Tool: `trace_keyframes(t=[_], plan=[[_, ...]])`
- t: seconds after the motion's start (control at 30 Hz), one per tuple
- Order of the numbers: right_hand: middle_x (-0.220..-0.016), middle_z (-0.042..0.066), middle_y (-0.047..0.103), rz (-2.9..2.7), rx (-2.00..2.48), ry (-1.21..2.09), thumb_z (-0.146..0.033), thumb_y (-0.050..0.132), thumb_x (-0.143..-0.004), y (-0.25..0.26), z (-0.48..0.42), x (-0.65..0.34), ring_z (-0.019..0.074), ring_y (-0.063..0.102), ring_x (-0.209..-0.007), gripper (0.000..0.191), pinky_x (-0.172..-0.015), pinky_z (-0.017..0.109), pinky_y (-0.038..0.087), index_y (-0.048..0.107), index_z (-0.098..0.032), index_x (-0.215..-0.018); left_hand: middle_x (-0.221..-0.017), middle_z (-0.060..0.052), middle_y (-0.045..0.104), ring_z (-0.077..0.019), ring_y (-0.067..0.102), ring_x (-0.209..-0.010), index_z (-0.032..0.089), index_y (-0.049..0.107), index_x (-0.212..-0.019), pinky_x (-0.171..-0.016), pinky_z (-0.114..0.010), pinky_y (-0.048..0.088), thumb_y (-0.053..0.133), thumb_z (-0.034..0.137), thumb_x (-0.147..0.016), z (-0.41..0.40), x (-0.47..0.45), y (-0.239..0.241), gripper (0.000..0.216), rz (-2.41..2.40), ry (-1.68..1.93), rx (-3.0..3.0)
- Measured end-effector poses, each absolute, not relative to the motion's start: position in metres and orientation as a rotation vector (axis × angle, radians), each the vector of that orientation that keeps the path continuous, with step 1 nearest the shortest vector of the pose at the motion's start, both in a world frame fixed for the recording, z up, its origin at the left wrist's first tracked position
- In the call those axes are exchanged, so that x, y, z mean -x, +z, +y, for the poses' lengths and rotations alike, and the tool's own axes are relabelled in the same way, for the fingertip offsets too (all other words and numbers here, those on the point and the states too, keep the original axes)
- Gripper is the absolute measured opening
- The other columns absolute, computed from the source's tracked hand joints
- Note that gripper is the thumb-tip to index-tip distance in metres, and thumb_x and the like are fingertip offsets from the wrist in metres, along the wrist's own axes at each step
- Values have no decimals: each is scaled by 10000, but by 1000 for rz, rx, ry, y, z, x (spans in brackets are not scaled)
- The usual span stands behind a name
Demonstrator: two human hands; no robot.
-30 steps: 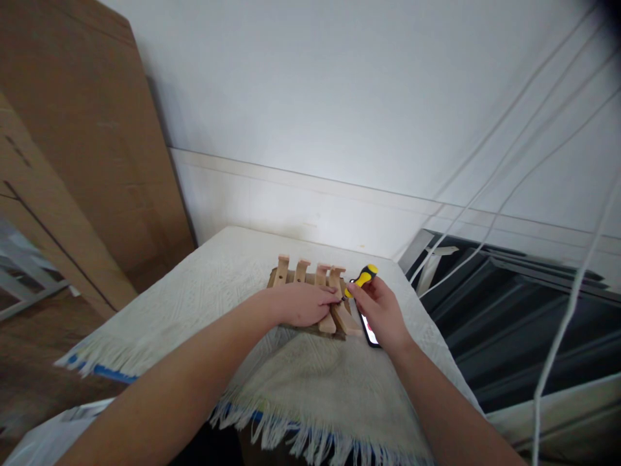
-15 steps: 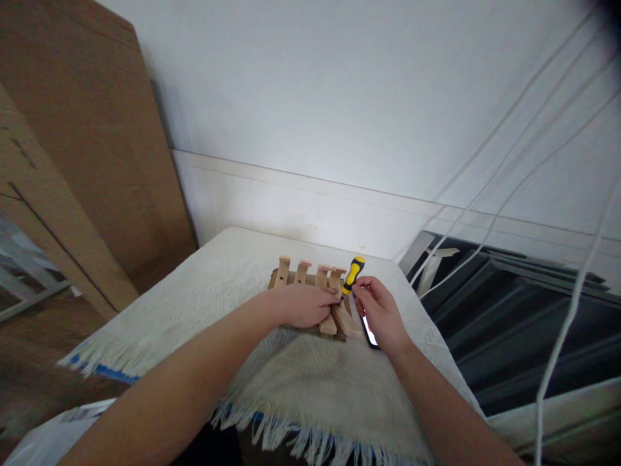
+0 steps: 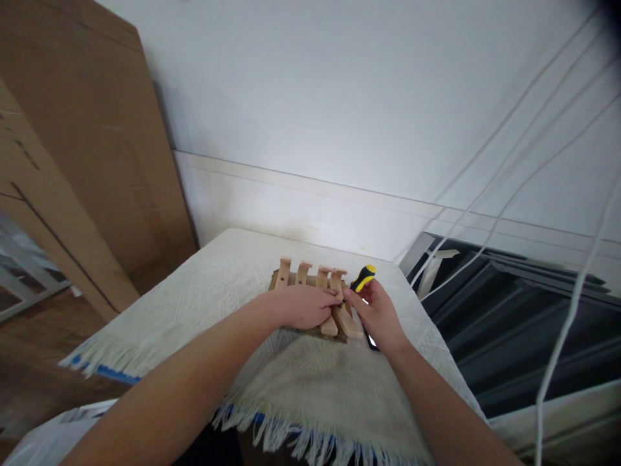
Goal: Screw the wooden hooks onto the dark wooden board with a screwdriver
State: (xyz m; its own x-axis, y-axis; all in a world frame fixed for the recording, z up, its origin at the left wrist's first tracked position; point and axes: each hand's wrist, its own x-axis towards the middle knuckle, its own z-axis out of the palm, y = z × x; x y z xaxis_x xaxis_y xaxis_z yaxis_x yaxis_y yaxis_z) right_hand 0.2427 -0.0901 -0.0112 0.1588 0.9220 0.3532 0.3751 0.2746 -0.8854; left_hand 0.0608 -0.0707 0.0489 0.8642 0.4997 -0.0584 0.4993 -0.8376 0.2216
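A brown wooden board (image 3: 293, 279) lies on the cloth, with several pale wooden hooks (image 3: 282, 273) across it, their curved tips towards the wall. The rightmost hook (image 3: 348, 323) sits at a slant. My left hand (image 3: 306, 307) rests over the hooks, its fingers closed round the right-hand ones and hiding their middles. In my right hand (image 3: 381, 317) is a yellow and black screwdriver (image 3: 363, 277), its handle leaning to the right. My right thumb and fingertips are close to my left fingertips; the screwdriver's tip is hidden there. A phone (image 3: 372, 343) shows partly beneath my right hand.
A fringed white cloth (image 3: 213, 278) covers the table, which stands against a white wall (image 3: 310, 116). Tall cardboard (image 3: 145, 213) stands at the left. White cables (image 3: 572, 310) hang at the right, before dark folded material (image 3: 514, 323).
The screwdriver has tipped from nearly upright to leaning right. My right fingers have moved left and down, towards my left fingertips. My left hand and the board have stayed in place.
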Motion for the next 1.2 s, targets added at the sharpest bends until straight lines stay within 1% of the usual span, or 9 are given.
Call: trace_keyframes(t=[0.23, 0.33, 0.43, 0.57, 0.63, 0.7, 0.83, 1.07, 1.2], plan=[[-660, -5, 584, -1388, 1252, 725, -493, 547, -745, -10, -93, -244, 153, 534, -584, 327, -501, 266, 402, 592, -198, -879, -1368, -81, 423, -180, 389, -1251, 144, 463, -1254, -1021, -319, 302, 305, 181, -883, -70, -62, 50, 405, 754, -4, -2791], [-688, 4, 599, -1358, 1243, 675, -500, 595, -704, -10, -92, -244, 152, 539, -611, 331, -515, 262, 413, 586, -196, -834, -1360, -78, 435, -171, 390, -1250, 139, 475, -1241, -1025, -304, 295, 304, 176, -884, -71, -62, 50, 397, 743, -14, -2807], [-746, 20, 613, -1359, 1241, 650, -495, 637, -671, -10, -92, -243, 158, 546, -668, 362, -534, 259, 428, 579, -195, -864, -1358, -72, 437, -166, 397, -1244, 146, 477, -1241, -1019, -291, 300, 299, 177, -886, -72, -61, 52, 398, 734, -35, -2828], [-795, 33, 610, -1360, 1214, 722, -504, 569, -731, -8, -94, -242, 163, 543, -668, 410, -457, 241, 390, 577, -197, -1003, -1345, -95, 450, -178, 381, -1256, 113, 481, -1245, -1023, -283, 296, 309, 178, -885, -71, -61, 52, 405, 708, -64, -2846], [-806, 40, 609, -1348, 1207, 737, -508, 520, -766, -8, -95, -242, 165, 541, -662, 410, -435, 241, 373, 581, -195, -1023, -1348, -88, 448, -182, 399, -1242, 125, 475, -1254, -1011, -291, 311, 302, 190, -888, -70, -61, 51, 410, 727, -58, -2837], [-802, 43, 613, -1344, 1223, 701, -513, 520, -764, -8, -94, -243, 166, 543, -667, 394, -451, 248, 384, 594, -191, -977, -1352, -72, 445, -184, 430, -1214, 156, 460, -1269, -994, -304, 330, 289, 207, -894, -70, -61, 49, 415, 759, -45, -2823], [-763, 35, 609, -1348, 1287, 595, -518, 612, -688, -9, -92, -244, 167, 540, -672, 375, -490, 256, 409, 581, -193, -873, -1344, -38, 459, -185, 441, -1200, 214, 441, -1284, -997, -324, 323, 297, 223, -895, -69, -60, 47, 414, 772, -24, -2814], [-745, 8, 563, -1298, 1197, 730, -465, 517, -778, -8, -94, -244, 123, 478, -560, 375, -448, 246, 385, 566, -200, -1039, -1372, -87, 416, -175, 355, -1273, 128, 450, -1275, -1038, -299, 277, 291, 198, -894, -69, -61, 49, 419, 709, -42, -2812], [-743, 9, 559, -1280, 1218, 705, -471, 558, -752, -11, -91, -245, 129, 492, -586, 327, -453, 243, 398, 560, -200, -935, -1353, -90, 440, -178, 370, -1264, 131, 466, -1252, -1033, -306, 287, 293, 177, -886, -69, -61, 48, 408, 680, -5, -2805]])
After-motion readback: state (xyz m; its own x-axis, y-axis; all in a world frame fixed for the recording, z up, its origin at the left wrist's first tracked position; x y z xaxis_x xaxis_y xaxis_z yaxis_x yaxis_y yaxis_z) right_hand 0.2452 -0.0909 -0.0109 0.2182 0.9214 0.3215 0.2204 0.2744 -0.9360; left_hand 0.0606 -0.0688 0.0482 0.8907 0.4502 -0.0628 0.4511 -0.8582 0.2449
